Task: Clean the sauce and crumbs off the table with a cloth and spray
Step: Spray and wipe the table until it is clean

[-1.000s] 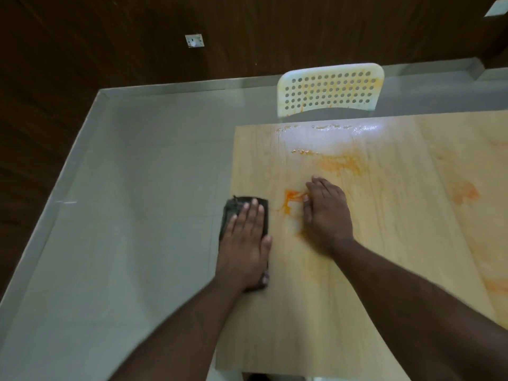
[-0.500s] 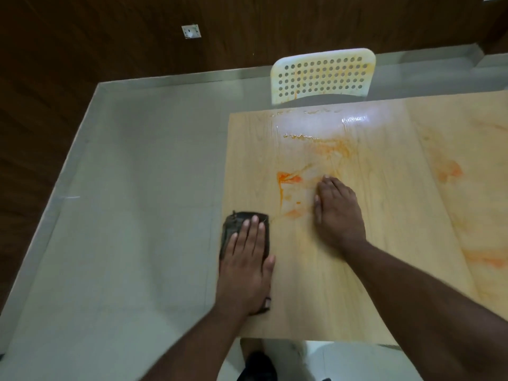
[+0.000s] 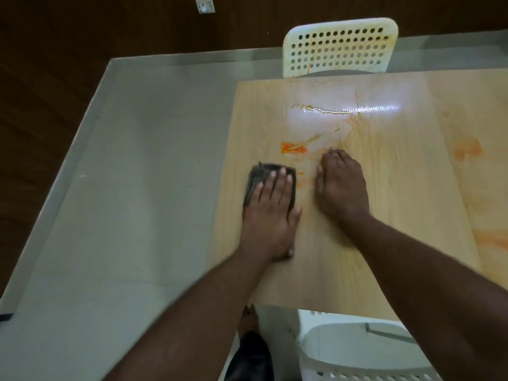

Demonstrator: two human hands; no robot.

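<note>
A dark grey cloth [image 3: 257, 178] lies on the light wooden table [image 3: 398, 215] near its left edge. My left hand [image 3: 270, 215] presses flat on the cloth with straight fingers. My right hand [image 3: 341, 185] rests flat on the table just to the right, fingers together. An orange sauce smear [image 3: 292, 147] sits just beyond both hands, with a thin streak [image 3: 321, 136] running up and right from it. A wet line of liquid [image 3: 321, 109] glistens farther back. No spray bottle is in view.
Fainter orange stains [image 3: 467, 149] mark the table's right side. A white perforated chair [image 3: 341, 48] stands at the far edge. A white slatted basket [image 3: 357, 356] sits under the near edge. Grey floor lies to the left.
My left hand has slid the cloth a little right, away from the table's left edge. My right hand has drawn back right off the smear, which now shows.
</note>
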